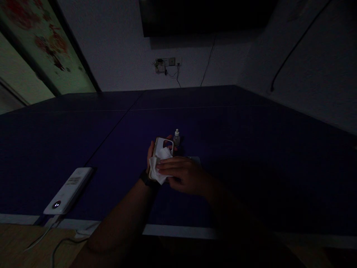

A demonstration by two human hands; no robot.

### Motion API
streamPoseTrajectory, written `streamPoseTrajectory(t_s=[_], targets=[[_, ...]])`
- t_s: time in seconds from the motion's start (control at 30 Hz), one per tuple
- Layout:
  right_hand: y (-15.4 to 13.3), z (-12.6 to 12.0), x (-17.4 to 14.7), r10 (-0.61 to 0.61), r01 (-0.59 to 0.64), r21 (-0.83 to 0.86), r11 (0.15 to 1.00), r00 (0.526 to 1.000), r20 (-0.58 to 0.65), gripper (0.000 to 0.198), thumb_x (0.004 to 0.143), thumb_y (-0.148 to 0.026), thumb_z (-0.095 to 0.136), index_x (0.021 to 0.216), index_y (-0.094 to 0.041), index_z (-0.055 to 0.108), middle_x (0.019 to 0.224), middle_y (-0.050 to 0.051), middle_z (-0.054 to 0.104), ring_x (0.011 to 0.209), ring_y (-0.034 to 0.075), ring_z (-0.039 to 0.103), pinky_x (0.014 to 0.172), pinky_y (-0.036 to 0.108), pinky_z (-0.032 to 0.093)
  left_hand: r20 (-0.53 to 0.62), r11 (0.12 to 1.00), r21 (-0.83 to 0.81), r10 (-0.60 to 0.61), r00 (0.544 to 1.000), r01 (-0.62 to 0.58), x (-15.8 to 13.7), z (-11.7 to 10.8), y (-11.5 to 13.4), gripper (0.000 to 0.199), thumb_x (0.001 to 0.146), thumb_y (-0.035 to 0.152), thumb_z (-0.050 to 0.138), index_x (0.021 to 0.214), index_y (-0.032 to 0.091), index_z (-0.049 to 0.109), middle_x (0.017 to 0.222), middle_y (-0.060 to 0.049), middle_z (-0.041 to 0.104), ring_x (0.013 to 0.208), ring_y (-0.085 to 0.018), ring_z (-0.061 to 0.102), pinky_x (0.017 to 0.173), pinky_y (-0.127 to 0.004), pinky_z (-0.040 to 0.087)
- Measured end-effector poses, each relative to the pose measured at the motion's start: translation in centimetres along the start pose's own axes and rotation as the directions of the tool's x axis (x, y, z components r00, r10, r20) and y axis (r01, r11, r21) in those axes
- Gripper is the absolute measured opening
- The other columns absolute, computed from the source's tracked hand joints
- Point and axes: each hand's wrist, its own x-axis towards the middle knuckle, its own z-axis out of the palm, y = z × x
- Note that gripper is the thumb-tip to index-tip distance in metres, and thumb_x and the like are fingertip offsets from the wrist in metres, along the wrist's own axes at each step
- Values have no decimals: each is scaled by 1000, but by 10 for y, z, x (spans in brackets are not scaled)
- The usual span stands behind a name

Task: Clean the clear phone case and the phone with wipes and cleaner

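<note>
My left hand (150,153) is wrapped round a phone case (160,143) from behind and holds it up over the blue table. The case has a brown edge and a large camera cutout at its top. With the fingers of my right hand (184,174) I press a white tissue (155,167) flat against the case. The tissue covers its lower part. Just beyond the case a small dropper bottle (176,138) with a white cap stands upright. Partly hidden behind my right hand, a pale flat object (195,160) lies on the table; its kind I cannot make out.
A white power bank (69,190) with a lit display lies at the left, with a cable (44,235) running off the front edge. The blue table (111,149) reaches the wall, where sockets (169,62) and hanging cords sit below a dark screen (206,18). The room is dim.
</note>
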Motion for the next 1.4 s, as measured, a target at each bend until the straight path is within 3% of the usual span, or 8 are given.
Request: streamPoseTrajectory(t_s=[0.13,0.23,0.4,0.63,0.87,1.03,1.2,1.4], targets=[[2,-1,-1,45,-45,-79,996,999,-8,42,99,-9,58,137,-19,73,145,9,73,139,22,67,119,42,57,-47,999,-19,-42,998,41,1,2,0,68,106,64,39,145,15,65,90,-8,77,78,-19,73,78,-30,58],[0,-1,0,7,-6,-26,1000,999,36,40,100,-10,59,136,-20,74,143,8,75,137,20,68,118,39,58,-32,1000,11,-25,999,25,2,1,-1,63,105,64,42,140,17,69,93,-8,78,76,-18,72,75,-29,57],[1,0,1,56,-58,-57,997,997,-47,37,99,-8,59,130,-20,76,138,9,77,132,21,71,115,41,60,-59,999,35,-17,998,19,4,0,-3,62,99,69,50,130,20,73,89,-8,76,76,-19,71,73,-30,57],[-8,-6,2,29,-13,160,987,995,-95,32,102,-9,57,125,-23,76,125,7,82,119,18,77,106,39,64,-108,999,33,11,994,-7,0,11,-3,63,106,65,37,123,17,75,84,-7,73,75,-19,70,74,-30,58],[-21,-3,6,-36,38,140,989,999,-14,31,105,-11,57,129,-15,75,133,11,79,130,18,72,114,37,59,-77,997,-16,71,995,-72,-10,17,-5,63,108,60,40,146,17,64,94,-8,76,76,-18,72,71,-28,58],[-16,-8,4,-41,38,143,989,999,17,32,102,-10,57,125,-19,77,127,8,82,123,17,75,109,36,62,-80,998,13,62,995,-62,-5,14,-2,64,108,62,38,141,15,65,88,-10,76,74,-20,71,65,-27,57],[-17,-5,4,-83,85,-30,996,995,54,38,103,-9,57,138,-12,72,141,13,76,139,20,65,119,39,55,-82,999,-48,6,997,-10,-8,16,1,62,109,59,38,150,18,59,92,-8,77,82,-21,75,71,-30,59],[-20,-9,3,-40,41,-32,999,998,40,32,101,-11,58,125,-16,78,126,8,83,124,18,74,111,37,61,-67,999,7,52,996,-52,-6,14,2,63,106,61,43,145,15,61,90,-9,76,74,-19,72,67,-28,57]])
